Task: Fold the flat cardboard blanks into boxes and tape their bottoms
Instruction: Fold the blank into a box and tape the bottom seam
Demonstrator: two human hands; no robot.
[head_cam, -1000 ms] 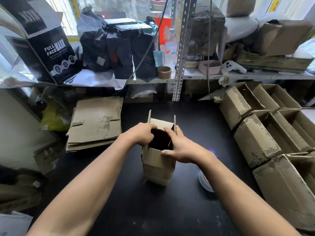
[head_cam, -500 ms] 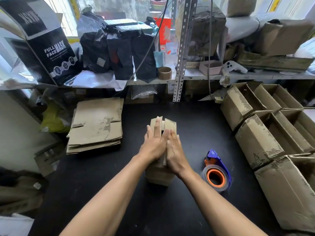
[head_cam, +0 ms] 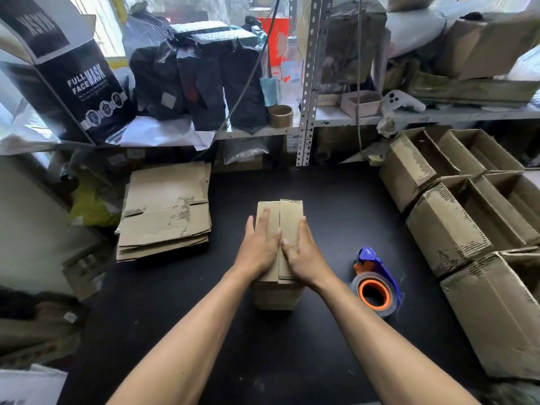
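Observation:
A small brown cardboard box [head_cam: 276, 296] stands on the black table [head_cam: 292, 361] in the middle, its two long flaps folded flat across the top and meeting at a centre seam. My left hand [head_cam: 260, 247] presses flat on the left flap with straight fingers. My right hand [head_cam: 301, 252] lies flat on the right flap beside it. A stack of flat cardboard blanks [head_cam: 165, 210] lies to the left. A tape dispenser [head_cam: 377, 283] with a blue handle and orange core lies on the table right of the box, untouched.
Several folded open boxes [head_cam: 455, 229] are lined up along the right side of the table. Metal shelving [head_cam: 306, 83] at the back carries black bags, a "FULL FACE MASK" carton [head_cam: 79, 83], a tape roll [head_cam: 280, 116] and a white controller [head_cam: 401, 102].
My hands went from holding the open box mouth to pushing both flaps down flat. The box top is now closed and the tape dispenser has come into view from behind my right arm.

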